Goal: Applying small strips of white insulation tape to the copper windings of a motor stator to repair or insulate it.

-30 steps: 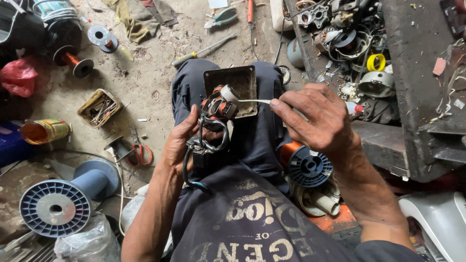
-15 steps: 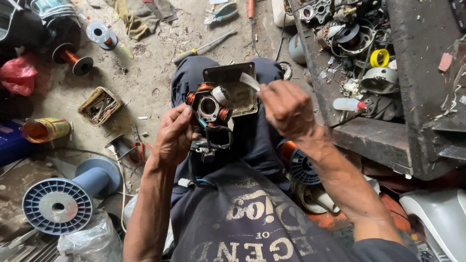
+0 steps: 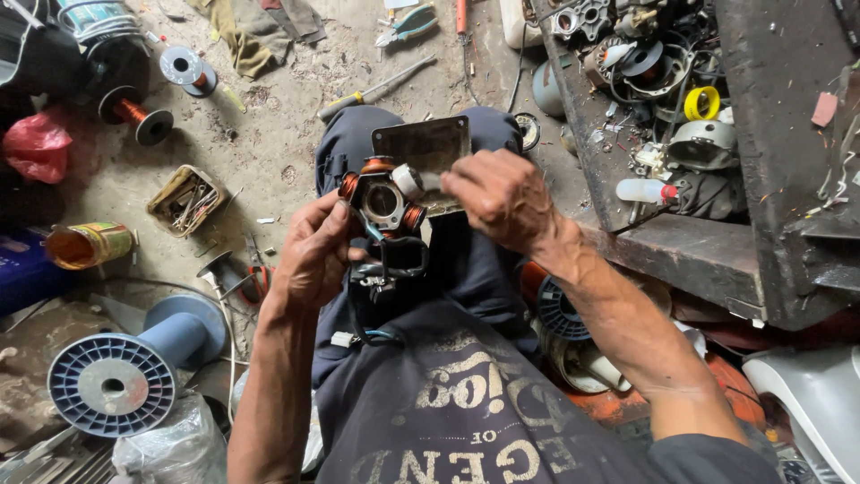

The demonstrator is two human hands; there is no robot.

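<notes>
My left hand (image 3: pixel 315 255) grips a small motor stator (image 3: pixel 383 204) with copper-wound coils and a round hole in its middle, held over my lap. Black wires (image 3: pixel 394 269) hang from it toward my dark shirt. My right hand (image 3: pixel 498 197) is closed at the stator's right side, fingertips pinching at a white piece (image 3: pixel 408 180) on the coil ring. Under both hands a dark flat metal plate (image 3: pixel 425 143) rests on my knees.
On the dirt floor lie a blue plastic spool (image 3: pixel 125 376), a copper wire spool (image 3: pixel 134 116), a small box of bits (image 3: pixel 186 201), a yellow tin (image 3: pixel 88 244), pliers (image 3: pixel 258 273) and a screwdriver (image 3: pixel 372 90). A dark bench (image 3: pixel 681 242) cluttered with motor parts stands at right.
The right hand, earlier held away to the right pulling a white strip, has come in to the stator. The left hand has lifted and turned the stator so its face points up.
</notes>
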